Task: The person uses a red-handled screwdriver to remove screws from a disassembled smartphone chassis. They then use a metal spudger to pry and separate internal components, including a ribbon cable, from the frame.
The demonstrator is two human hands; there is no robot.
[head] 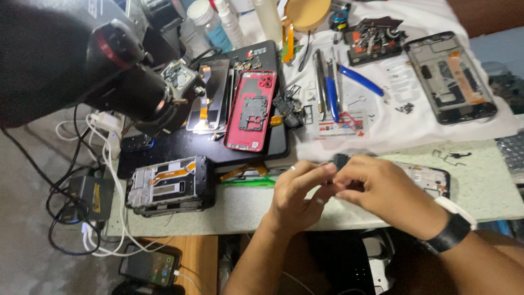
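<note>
Both hands meet at the front edge of the speckled pale-green tabletop [480, 186]. The left hand [297, 194] and the right hand [382, 188] have their fingertips pinched together on a small black part [341, 160], held just above a dismantled black phone frame [431, 177] lying beneath the right hand. A red phone back cover [252, 109] lies well apart, farther back.

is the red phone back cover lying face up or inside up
Inside up: the red back cover lies flat on the dark mat, showing its inner side with a grey plate and camera holes.
</note>
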